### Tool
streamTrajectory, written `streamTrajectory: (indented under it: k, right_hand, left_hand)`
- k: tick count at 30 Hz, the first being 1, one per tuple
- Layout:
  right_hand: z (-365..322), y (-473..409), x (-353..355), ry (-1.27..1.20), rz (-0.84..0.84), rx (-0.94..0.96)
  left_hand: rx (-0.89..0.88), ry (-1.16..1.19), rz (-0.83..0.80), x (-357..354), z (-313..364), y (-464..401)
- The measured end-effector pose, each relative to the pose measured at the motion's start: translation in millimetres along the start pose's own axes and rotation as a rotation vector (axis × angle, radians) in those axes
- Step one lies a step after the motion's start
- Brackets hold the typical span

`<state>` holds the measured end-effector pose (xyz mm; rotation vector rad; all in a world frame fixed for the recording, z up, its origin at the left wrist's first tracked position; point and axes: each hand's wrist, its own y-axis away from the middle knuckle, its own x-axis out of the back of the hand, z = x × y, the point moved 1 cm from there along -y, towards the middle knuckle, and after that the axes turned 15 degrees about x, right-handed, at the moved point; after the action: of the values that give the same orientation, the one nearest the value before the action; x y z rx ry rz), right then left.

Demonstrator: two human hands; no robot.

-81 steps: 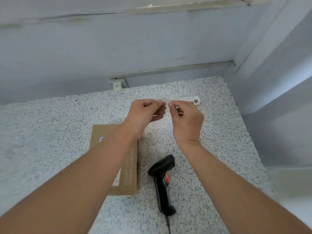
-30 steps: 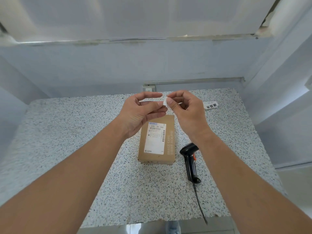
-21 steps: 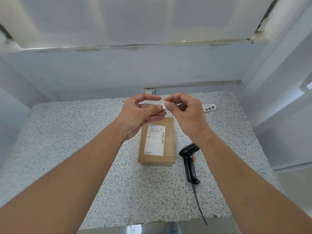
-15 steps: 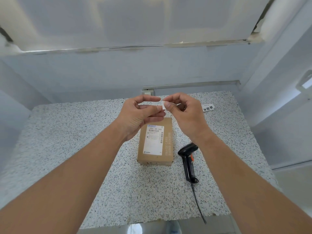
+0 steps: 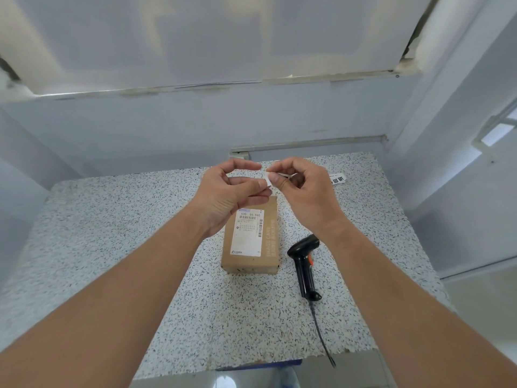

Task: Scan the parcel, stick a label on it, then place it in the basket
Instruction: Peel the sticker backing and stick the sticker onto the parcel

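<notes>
A brown cardboard parcel (image 5: 251, 239) with a white shipping label on top lies flat in the middle of the speckled table (image 5: 112, 233). Above its far end, my left hand (image 5: 228, 196) and my right hand (image 5: 302, 191) meet fingertip to fingertip, both pinching a small white label (image 5: 268, 181) between them. A black handheld scanner (image 5: 305, 264) with an orange trigger lies on the table just right of the parcel, its cable running off the near edge. No basket is in view.
A strip of white labels (image 5: 337, 179) lies at the table's far right, partly behind my right hand. Pale walls close the table in at the back and right. A socket (image 5: 238, 154) sits at the back wall.
My view has pulled back and up since the earliest frame, showing the whole parcel. Over the last second my hands have stayed together at the small label, barely moving.
</notes>
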<state>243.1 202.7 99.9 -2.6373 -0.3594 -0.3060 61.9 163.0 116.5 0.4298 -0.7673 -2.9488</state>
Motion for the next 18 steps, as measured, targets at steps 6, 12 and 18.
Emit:
streamTrajectory:
  k: [6,12,18]
  right_hand:
    - [-5,9,7,0.18,0.086,0.087]
    - [-7,22,12,0.29,-0.011,0.239]
    - [-8,26,18,0.397,-0.053,0.322]
  left_hand:
    - [-0.061,-0.068,0.087,-6,-5,-1]
    - [-0.12,-0.153,0.116,-14,-8,0]
    - [-0.152,-0.203,0.09,-22,-10,4]
